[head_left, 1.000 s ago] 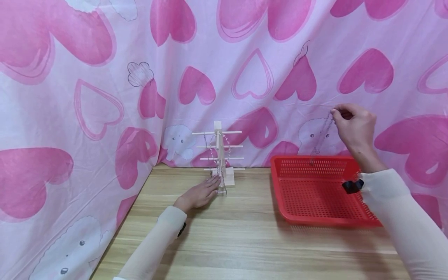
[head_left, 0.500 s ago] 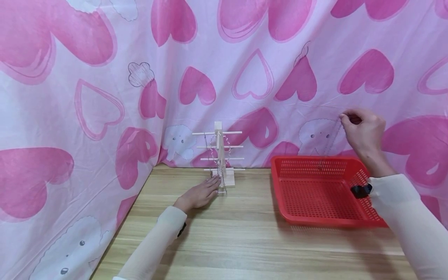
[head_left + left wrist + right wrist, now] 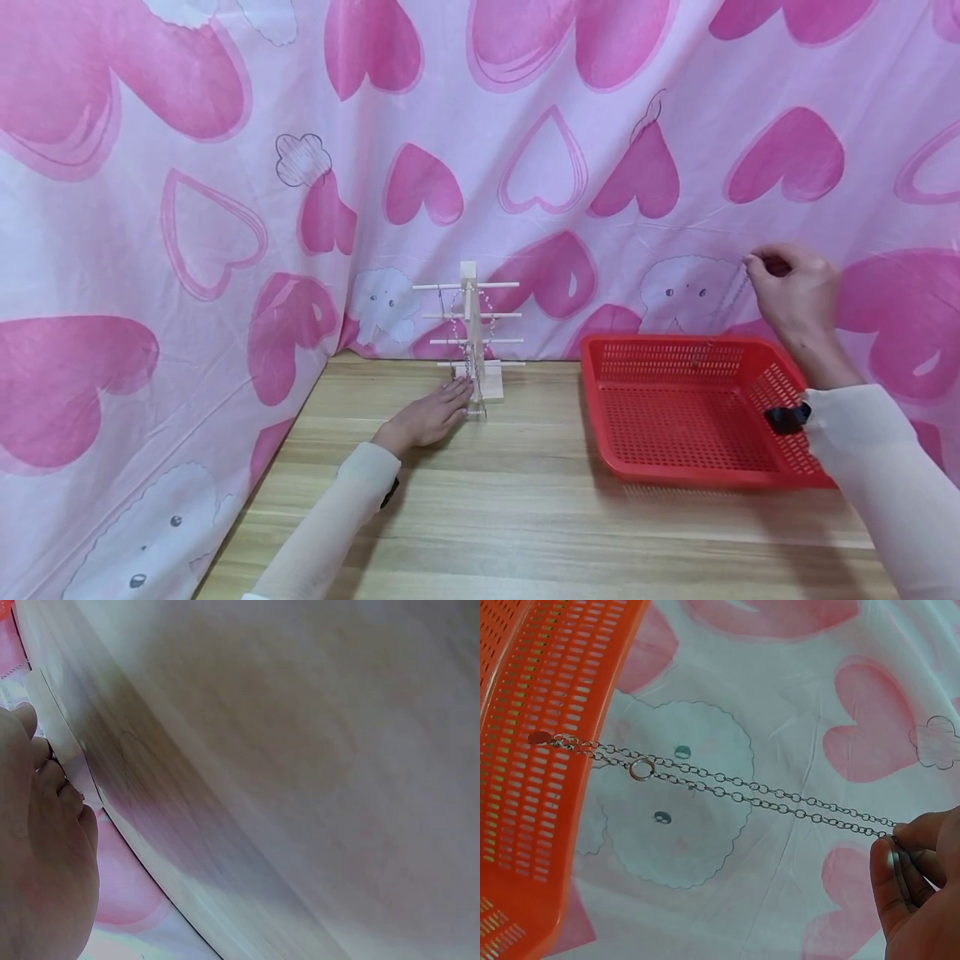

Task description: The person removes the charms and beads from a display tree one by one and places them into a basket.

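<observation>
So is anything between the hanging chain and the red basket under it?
Nothing visible. The right hand pinches the chain, which hangs freely above the basket; the mesh floor below shows bare.

the light wooden table (image 3: pixel 525 517) carries a small wooden jewellery stand (image 3: pixel 468 333) at its back edge near the heart-print cloth, a red perforated basket (image 3: pixel 675 417) well apart to the right, and the left hand (image 3: pixel 427 417) lying flat just beside the stand's base.
</observation>
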Demonstrator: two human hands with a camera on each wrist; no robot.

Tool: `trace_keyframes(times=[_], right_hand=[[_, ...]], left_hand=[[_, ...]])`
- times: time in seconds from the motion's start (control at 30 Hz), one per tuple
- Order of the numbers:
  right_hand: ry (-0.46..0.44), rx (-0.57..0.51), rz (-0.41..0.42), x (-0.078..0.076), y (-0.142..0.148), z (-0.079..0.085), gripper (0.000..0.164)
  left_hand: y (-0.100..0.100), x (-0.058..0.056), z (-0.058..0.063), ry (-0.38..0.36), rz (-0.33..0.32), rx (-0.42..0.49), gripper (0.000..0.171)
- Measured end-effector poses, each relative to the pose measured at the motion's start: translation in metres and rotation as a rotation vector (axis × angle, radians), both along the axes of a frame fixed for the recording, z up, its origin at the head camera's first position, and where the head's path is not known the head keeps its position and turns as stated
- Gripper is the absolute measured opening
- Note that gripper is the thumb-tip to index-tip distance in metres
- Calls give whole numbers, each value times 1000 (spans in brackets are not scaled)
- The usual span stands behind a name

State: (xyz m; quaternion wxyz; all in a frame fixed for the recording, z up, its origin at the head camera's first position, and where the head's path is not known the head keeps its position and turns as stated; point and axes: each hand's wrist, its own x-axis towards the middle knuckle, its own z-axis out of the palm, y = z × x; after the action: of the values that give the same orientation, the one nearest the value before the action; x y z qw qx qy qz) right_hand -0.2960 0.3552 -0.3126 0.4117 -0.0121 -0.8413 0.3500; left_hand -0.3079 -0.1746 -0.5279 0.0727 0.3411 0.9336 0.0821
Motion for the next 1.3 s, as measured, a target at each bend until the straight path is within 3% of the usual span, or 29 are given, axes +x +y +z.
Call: trace_keyframes(times=[0.27,0.57,1.3], right_hand=[[-79,3,-61,4,12,-9,27],[-137,3,-94,9,23,-13,31],[-251,25,-135,6,50,-38,36]], left_hand=[[-1,0,-3,22,-19,46,59],[0,0,1,6,-10,-4,59],[0,1,1,7,0,7,59]])
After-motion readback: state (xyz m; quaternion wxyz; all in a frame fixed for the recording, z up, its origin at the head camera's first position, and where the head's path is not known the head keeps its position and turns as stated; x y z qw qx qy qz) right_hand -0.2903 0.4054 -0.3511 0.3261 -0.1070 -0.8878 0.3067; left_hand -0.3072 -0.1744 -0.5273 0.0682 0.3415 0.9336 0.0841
